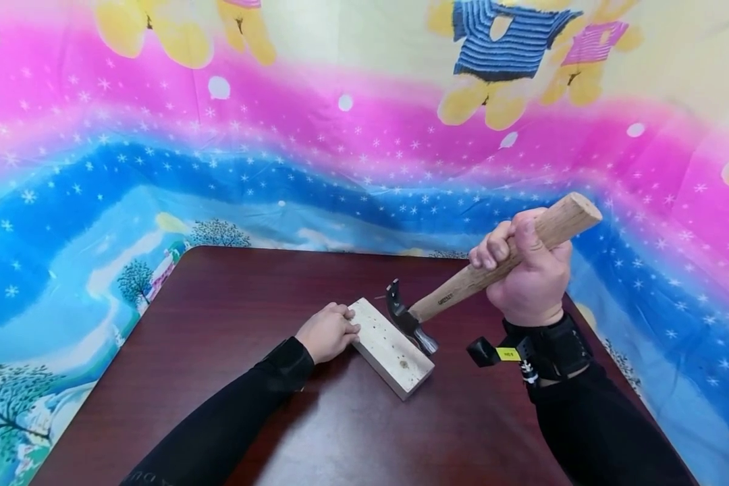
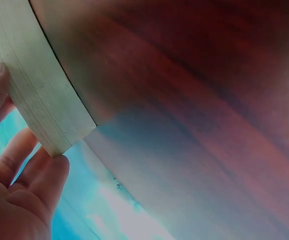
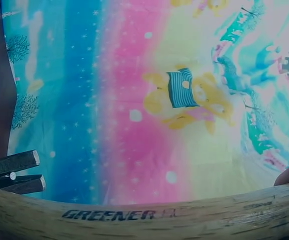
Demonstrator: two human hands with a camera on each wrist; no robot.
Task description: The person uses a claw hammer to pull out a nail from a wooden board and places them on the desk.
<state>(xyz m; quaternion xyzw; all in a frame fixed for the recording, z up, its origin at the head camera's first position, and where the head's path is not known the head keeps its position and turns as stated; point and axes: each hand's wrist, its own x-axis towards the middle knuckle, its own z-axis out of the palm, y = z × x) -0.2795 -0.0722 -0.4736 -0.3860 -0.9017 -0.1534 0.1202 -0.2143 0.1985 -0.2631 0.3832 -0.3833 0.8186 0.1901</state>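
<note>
A pale wooden block [image 1: 389,344] with several small dark holes in its top lies on the table. My left hand [image 1: 328,332] holds its far left end; the left wrist view shows the thumb on the side of the block [image 2: 39,75] and fingertips at its end. My right hand [image 1: 530,270] grips the wooden handle of a claw hammer [image 1: 455,293], its butt end raised. The hammer's head hangs over the block's right edge; whether they touch I cannot tell. A thin nail [image 1: 380,297] sticks out by the claw, its round head [image 3: 13,176] between the two prongs.
The dark red-brown table [image 1: 249,290] has a rounded far left corner. A printed cloth [image 1: 340,169] with bears and snowflakes hangs close behind and on both sides. A small black camera [image 1: 482,352] juts from the right wrist strap.
</note>
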